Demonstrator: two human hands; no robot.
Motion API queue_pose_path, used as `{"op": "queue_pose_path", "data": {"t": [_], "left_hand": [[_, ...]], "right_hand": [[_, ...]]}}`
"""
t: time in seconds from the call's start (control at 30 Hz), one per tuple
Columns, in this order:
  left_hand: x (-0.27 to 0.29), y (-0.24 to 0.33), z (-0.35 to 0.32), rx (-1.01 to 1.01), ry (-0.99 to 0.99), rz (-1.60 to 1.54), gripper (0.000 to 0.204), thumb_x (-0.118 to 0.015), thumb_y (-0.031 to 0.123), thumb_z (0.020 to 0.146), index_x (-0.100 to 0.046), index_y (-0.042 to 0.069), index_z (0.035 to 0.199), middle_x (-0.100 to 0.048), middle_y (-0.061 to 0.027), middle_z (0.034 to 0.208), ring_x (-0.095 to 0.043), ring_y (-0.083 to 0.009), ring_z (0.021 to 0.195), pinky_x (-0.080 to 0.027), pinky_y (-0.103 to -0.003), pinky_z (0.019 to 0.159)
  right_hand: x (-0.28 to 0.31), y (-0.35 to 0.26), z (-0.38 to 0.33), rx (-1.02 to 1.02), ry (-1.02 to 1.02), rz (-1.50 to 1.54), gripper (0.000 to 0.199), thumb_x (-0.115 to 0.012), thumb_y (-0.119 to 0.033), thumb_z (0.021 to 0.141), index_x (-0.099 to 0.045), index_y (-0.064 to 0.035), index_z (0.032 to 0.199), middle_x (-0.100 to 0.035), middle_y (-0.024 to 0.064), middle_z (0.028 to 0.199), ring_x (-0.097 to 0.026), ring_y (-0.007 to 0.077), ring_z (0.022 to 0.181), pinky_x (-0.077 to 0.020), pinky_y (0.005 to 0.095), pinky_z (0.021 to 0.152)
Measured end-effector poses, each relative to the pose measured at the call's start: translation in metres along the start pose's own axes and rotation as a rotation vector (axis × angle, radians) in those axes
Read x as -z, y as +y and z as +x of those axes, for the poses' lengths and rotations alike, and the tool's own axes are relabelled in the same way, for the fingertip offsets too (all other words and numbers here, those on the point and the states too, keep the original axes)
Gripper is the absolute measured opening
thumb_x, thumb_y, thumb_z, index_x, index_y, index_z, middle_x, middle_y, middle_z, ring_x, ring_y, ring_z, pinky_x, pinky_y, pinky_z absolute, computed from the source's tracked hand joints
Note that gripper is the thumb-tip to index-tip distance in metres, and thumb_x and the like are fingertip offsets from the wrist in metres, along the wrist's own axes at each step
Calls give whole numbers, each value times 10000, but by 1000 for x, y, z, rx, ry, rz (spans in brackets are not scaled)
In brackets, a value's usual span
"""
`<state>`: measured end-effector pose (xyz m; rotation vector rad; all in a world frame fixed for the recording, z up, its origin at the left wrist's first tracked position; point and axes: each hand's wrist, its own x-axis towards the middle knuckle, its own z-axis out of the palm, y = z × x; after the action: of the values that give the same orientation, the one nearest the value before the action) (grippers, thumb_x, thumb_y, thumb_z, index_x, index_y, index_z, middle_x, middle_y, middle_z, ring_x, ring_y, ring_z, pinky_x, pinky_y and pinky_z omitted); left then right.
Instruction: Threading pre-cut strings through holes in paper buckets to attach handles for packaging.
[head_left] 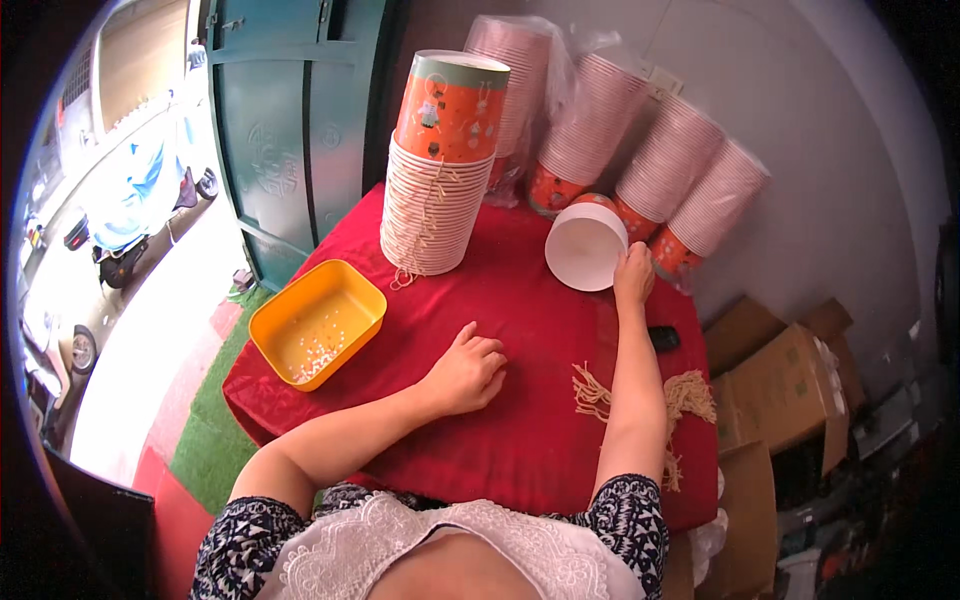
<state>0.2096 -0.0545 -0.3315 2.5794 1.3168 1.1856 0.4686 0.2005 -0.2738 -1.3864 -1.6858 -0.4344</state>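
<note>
My right hand (pixel 635 275) grips the rim of a paper bucket (pixel 584 250), white inside with an orange printed outside. The bucket lies tipped on the red cloth, its mouth toward me. My left hand (pixel 466 372) rests palm down on the cloth, fingers loosely bent and apart, holding nothing. Beyond it rises a tall stack of nested paper buckets (pixel 428 215), orange at the top, with beige cord loops hanging down its side. Left of my left hand stands a yellow plastic bin (pixel 340 285) with small white bits in it. Bundled beige cords (pixel 688 394) lie by my right forearm.
The table wears a red cloth (pixel 530 460). Several plastic-wrapped bucket stacks (pixel 672 160) lean against the wall at the back. A dark handheld object (pixel 663 339) lies at the right edge. Cardboard boxes (pixel 780 385) stand to the right, a green door (pixel 290 130) to the left.
</note>
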Motion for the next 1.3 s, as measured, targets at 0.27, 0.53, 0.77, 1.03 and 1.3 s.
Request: {"op": "queue_pose_path", "data": {"t": [0.27, 0.53, 0.77, 1.03, 1.3], "left_hand": [[-1, 0, -1, 41, -64, -20, 192, -652, 128, 823, -656, 23, 984, -646, -134, 1041, -616, -288, 1026, -303, -583, 1099], [-3, 1, -1, 44, -85, -23, 175, -651, 126, 821, -665, 15, 956, -657, -130, 1004, -629, -283, 1004, -306, -580, 1100], [0, -1, 2, 95, -75, -53, 200, -649, 107, 819, -639, 5, 991, -649, -142, 1038, -614, -295, 1047, -319, -571, 1094], [-4, -10, 0, 185, 222, -135, 538, -652, 82, 809, -426, -30, 1284, -514, -237, 1246, -508, -383, 1174, -382, -470, 1049], [9, -19, 6, 316, 576, -380, 385, -539, 1, 870, -467, -32, 1247, -491, -212, 1239, -487, -341, 1190, -386, -393, 1043]], "right_hand": [[5, 7, -5, 29, -79, -86, 97, -592, -107, 887, -528, -46, 927, -618, 192, 930, -611, 414, 872, -484, 504, 717], [24, 10, -2, -19, -270, -30, 148, -542, -121, 861, -503, -15, 957, -633, 253, 806, -618, 473, 848, -477, 556, 728], [52, -13, -15, -35, -237, 270, 152, -562, -140, 825, -503, 0, 816, -583, 229, 687, -615, 447, 753, -464, 526, 691], [128, -74, -55, -447, -318, 929, 209, -570, -98, 864, -464, -46, 692, -533, 34, 622, -521, 116, 473, -413, 281, 376], [138, -68, -81, 43, -200, 708, 87, -612, -57, 923, -594, 16, 967, -667, 110, 949, -627, 144, 715, -519, 301, 641]]}}
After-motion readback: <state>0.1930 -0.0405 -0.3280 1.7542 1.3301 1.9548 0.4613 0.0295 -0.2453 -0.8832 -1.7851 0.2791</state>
